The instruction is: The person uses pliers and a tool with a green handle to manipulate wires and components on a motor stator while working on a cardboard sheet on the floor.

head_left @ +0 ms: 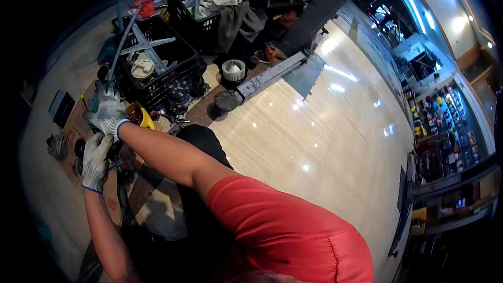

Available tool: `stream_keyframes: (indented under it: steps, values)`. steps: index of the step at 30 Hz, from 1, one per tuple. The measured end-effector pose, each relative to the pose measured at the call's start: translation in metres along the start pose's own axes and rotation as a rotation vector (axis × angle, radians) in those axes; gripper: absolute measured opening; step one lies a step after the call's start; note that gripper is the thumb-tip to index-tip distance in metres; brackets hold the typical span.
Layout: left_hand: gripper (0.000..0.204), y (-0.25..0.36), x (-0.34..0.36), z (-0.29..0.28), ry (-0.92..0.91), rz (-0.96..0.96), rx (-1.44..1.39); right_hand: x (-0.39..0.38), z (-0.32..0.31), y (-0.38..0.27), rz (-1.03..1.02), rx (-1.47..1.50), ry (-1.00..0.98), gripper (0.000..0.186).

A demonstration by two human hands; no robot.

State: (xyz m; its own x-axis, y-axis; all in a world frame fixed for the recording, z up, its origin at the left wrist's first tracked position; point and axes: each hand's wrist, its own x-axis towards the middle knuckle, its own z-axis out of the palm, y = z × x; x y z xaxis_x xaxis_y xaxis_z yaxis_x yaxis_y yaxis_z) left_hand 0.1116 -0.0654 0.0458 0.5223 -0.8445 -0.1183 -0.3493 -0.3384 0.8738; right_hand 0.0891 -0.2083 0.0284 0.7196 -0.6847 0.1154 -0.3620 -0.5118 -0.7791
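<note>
My right hand (107,110), in a white knit glove with grey palm coating, reaches across the parts with its fingers spread, beside a small green object. My left hand (96,160), gloved alike, is just below it, fingers curled over dark parts; what it grips is hidden. Around them lie a cardboard sheet (75,126), a yellow container (148,119) with small copper-coloured bits, dark round parts (126,170) and a metal part (56,147) at the left.
Black crates (154,84) hold tools and parts. A white blower wheel (233,69) stands beside a grey steel lift arm (270,76) and its post (325,8). A dark flat piece (61,109) lies at the left. The tiled floor (314,136) extends right toward shelving (448,126).
</note>
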Motion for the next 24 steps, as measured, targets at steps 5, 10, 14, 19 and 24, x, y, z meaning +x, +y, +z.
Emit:
stream_keyframes:
  steps: [5,10,14,19,24]
  values:
    - [0.044,-0.005,-0.002,0.010,0.097,0.050,-0.075,0.010,0.014,0.005,0.072,0.021,-0.252,0.100]
    - [0.046,-0.022,0.014,-0.010,0.068,-0.066,-0.320,0.035,0.033,0.003,-0.173,0.676,0.025,0.052]
    - [0.050,-0.097,0.035,-0.024,0.141,-0.086,-0.475,0.032,0.022,-0.022,0.345,1.847,-0.295,0.055]
    - [0.042,-0.079,0.022,-0.002,0.023,-0.056,-0.749,0.039,0.042,-0.015,0.054,2.351,-0.529,0.053]
    - [0.048,-0.042,-0.045,0.010,0.158,0.040,-0.016,0.001,0.004,0.008,0.163,1.841,-0.487,0.053]
